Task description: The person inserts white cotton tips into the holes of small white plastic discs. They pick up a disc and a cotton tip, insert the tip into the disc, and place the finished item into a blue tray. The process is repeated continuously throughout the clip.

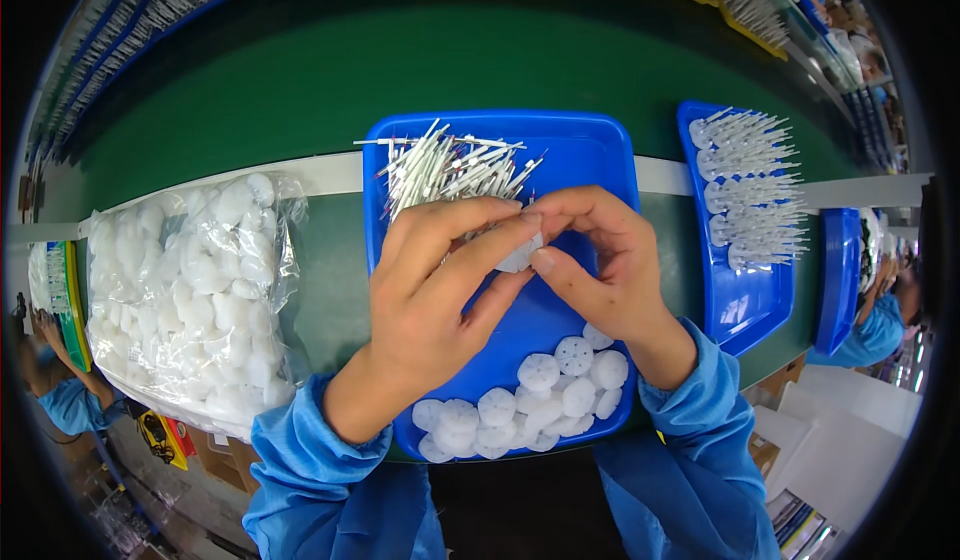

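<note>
Head: two hands [430, 280] [612, 272] on apparently one white disc [520, 257] above one tray [590, 150].

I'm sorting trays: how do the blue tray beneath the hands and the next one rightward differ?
The middle tray holds loose sticks and white discs; the right tray holds sticks in rows. Left hand and right hand are over the middle tray, neither over the right tray. Both trays are blue.

Two hands [430, 285] [612, 270] hold a white disc [519, 257] over a blue tray [588, 150] of thin sticks [440, 172].
</note>
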Tool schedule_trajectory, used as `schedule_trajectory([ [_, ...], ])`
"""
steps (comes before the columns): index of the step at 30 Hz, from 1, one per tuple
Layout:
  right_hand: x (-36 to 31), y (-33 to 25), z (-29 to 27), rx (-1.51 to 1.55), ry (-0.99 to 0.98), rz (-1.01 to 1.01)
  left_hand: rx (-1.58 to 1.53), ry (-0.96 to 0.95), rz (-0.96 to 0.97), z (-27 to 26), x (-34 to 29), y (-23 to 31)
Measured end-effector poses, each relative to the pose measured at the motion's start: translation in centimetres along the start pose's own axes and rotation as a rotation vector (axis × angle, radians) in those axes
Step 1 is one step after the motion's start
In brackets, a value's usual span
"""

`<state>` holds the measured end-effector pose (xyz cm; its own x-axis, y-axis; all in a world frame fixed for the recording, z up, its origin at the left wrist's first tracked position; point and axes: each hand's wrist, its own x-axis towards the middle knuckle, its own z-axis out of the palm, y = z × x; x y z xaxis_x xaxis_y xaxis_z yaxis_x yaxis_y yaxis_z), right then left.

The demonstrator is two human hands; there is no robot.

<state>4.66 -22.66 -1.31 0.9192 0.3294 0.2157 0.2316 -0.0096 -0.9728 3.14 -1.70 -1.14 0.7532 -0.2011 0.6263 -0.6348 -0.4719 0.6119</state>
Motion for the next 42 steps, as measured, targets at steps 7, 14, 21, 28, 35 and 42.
schedule_trajectory([
  [7, -0.3, 0.2, -0.3, 0.114, -0.053, 0.04, -0.02, -0.011, 0.012, -0.2, 0.2, 0.2],
  [14, -0.3, 0.5, -0.5, 0.135, -0.07, 0.039, -0.027, -0.008, 0.02, -0.1, 0.2, 0.2],
  [21, 0.0, -0.1, 0.0, 0.121, -0.029, 0.025, -0.008, -0.01, 0.01, -0.1, 0.1, 0.4],
  [28, 0.0, -1.2, -1.4, 0.102, 0.054, 0.246, -0.184, -0.074, -0.02, -0.7, 0.0, 0.2],
  [35, 0.6, -2.8, -1.1, -1.117, -0.21, -0.337, -0.59, 0.048, -0.4, -1.0, -0.5, -1.0],
  [42, -1.2, -2.2, -1.3, -1.373, -0.044, -0.11, -0.775, 0.087, -0.621, -0.5, -0.5, -0.6],
])
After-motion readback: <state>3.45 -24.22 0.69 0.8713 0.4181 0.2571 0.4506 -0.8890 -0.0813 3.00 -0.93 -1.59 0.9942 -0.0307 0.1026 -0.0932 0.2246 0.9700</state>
